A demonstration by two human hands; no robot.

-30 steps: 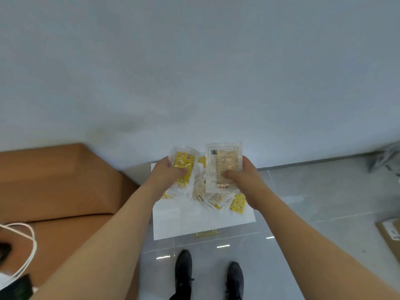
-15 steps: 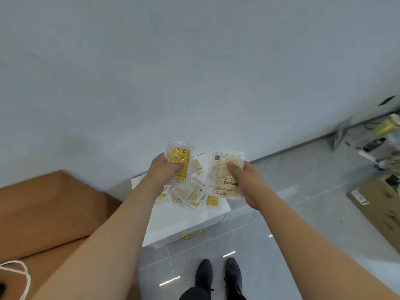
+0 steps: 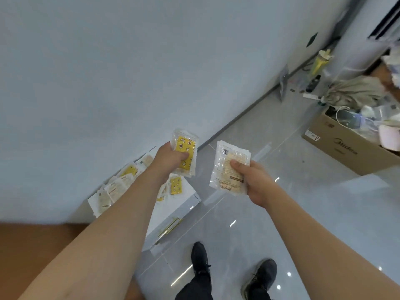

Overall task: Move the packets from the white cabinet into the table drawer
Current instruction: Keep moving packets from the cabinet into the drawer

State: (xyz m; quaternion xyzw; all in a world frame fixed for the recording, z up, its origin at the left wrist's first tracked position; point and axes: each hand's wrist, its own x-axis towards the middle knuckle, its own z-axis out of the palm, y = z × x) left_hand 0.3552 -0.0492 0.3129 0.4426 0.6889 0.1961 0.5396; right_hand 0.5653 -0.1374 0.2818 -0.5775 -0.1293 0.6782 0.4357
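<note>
While the packets are being carried away from the white cabinet (image 3: 186,193), the best thing to do is hold them tight and flat so none slip out on the way to the table drawer, which cannot be seen here. The stacks look thin and slippery, so a firm squeeze with the thumb on top should keep them together, and walking slowly would help too. The left hand (image 3: 167,160) is stretched out in front, with its fingers curled round a small stack of yellow packets (image 3: 184,153) and its thumb pressed on the front. The right hand (image 3: 252,178) is stretched out beside it, a little nearer and to the right, and it grips a bigger stack of pale packets (image 3: 229,169) with the thumb on top and the fingers hidden underneath. Both arms reach forward and are nearly straight, and the two hands are near each other but not touching. More loose packets (image 3: 116,187) lie on top of the white cabinet, low and to the left, under the left arm, so I think the job is not finished. The person's black shoes (image 3: 200,258) stand on the shiny grey floor (image 3: 303,213). Far off to the right sits a cardboard box (image 3: 346,148) full of odds and ends.
</note>
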